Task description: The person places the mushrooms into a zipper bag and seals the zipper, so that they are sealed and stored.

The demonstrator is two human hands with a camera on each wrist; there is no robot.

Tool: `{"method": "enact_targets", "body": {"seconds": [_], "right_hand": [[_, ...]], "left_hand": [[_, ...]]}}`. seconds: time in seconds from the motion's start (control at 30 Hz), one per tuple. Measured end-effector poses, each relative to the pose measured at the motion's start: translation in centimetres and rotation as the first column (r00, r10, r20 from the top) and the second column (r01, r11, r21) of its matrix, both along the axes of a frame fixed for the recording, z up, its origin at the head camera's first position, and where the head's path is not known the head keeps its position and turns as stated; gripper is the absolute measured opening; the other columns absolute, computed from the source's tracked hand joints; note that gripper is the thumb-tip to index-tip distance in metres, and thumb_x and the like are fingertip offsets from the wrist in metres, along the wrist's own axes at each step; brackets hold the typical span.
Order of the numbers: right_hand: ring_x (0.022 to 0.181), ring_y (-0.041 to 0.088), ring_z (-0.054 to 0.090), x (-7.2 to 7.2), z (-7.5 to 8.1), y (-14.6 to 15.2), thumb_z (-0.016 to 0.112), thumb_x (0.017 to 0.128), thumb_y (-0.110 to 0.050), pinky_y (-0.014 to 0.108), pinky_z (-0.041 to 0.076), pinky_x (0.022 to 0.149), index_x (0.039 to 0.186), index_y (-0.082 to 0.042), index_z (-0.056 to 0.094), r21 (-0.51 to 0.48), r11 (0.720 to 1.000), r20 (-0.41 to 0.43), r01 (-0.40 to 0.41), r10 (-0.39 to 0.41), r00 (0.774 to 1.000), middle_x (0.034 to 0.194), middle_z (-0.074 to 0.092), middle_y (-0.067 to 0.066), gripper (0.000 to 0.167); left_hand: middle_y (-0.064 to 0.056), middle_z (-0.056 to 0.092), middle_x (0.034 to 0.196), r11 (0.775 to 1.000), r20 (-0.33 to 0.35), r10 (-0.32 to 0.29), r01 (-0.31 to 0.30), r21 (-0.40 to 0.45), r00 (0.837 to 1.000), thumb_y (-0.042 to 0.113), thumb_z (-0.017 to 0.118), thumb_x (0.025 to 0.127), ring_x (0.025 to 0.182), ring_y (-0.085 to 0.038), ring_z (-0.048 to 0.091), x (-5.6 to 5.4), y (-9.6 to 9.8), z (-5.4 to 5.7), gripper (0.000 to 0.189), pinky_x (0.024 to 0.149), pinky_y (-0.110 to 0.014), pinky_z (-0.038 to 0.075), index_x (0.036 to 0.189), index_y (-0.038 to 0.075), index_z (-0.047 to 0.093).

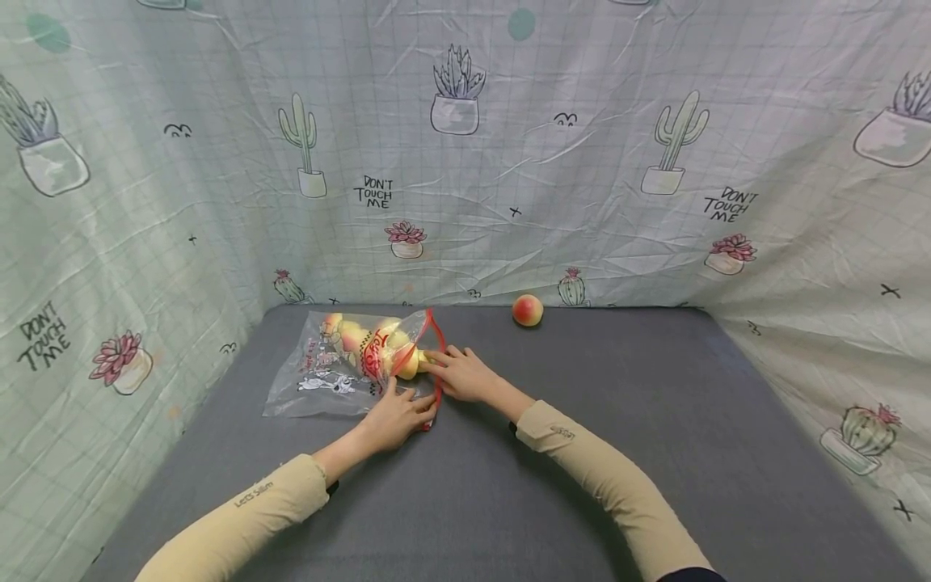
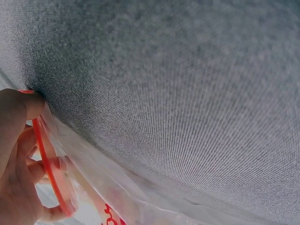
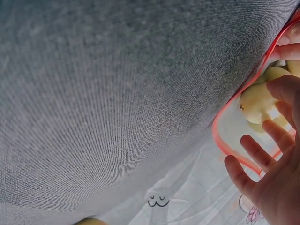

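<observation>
A clear zip bag (image 1: pixel 291 396) with a red-edged mouth and red print lies on the left of the grey table, holding several yellow and red-blushed fruits (image 1: pixel 354 335). My left hand (image 1: pixel 395 419) grips the near side of the mouth; in the left wrist view its thumb and fingers lie on either side of the red edge (image 2: pixel 44 154). At the opening, my right hand (image 1: pixel 469 376) reaches in with its fingers extended and spread, touching or very near a yellow fruit (image 3: pixel 258 103). The fingertips' contact is partly hidden.
A red and yellow peach (image 1: pixel 527 310) rests at the back of the grey table (image 1: pixel 582 372), right of the bag. Cloth walls (image 1: pixel 553 170) printed with cacti rise behind the table and along both sides.
</observation>
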State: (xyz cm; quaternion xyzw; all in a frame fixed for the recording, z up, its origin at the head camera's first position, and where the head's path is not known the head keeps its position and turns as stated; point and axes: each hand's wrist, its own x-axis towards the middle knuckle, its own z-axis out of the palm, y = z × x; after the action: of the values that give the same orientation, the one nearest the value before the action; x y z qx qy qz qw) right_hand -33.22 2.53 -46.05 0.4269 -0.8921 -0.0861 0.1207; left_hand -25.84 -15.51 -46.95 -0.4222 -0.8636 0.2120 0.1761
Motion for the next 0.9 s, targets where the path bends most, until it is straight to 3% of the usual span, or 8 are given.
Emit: {"method": "enact_targets", "body": {"seconds": [0.33,0.67,0.9], "right_hand": [[0.112,0.017,0.042,-0.9,0.1,-0.1,0.049,0.089,-0.034,0.037,0.043,0.079,0.137,-0.03,0.033,0.046,0.999,0.01,-0.012,0.012,1.0,0.144,0.031,-0.006,0.051],[0.105,0.019,0.043,-1.0,0.2,-0.3,0.048,0.089,-0.03,0.033,0.041,0.071,0.138,-0.029,0.032,0.005,0.997,-0.005,-0.077,0.077,0.997,0.144,0.031,-0.004,0.052],[0.105,0.019,0.044,-1.1,0.2,-0.6,0.047,0.089,-0.031,0.035,0.042,0.073,0.139,-0.029,0.029,0.021,0.998,0.006,-0.06,0.059,0.998,0.145,0.03,-0.004,0.053]], "left_hand": [[0.007,0.056,0.122,1.0,-0.022,-0.005,0.005,-0.005,1.0,0.032,0.055,0.083,0.094,-0.022,0.056,0.0,0.1,0.2,0.034,0.081,-0.056,0.038,0.117,0.026,0.057],[0.007,0.056,0.12,1.0,-0.034,-0.013,0.013,0.0,0.999,0.033,0.054,0.084,0.092,-0.021,0.057,-0.2,0.1,0.0,0.034,0.08,-0.055,0.039,0.117,0.026,0.057],[0.007,0.056,0.121,1.0,-0.02,-0.01,0.01,0.001,1.0,0.033,0.054,0.084,0.092,-0.022,0.057,-0.1,0.1,0.1,0.034,0.08,-0.059,0.039,0.118,0.026,0.057]]}}
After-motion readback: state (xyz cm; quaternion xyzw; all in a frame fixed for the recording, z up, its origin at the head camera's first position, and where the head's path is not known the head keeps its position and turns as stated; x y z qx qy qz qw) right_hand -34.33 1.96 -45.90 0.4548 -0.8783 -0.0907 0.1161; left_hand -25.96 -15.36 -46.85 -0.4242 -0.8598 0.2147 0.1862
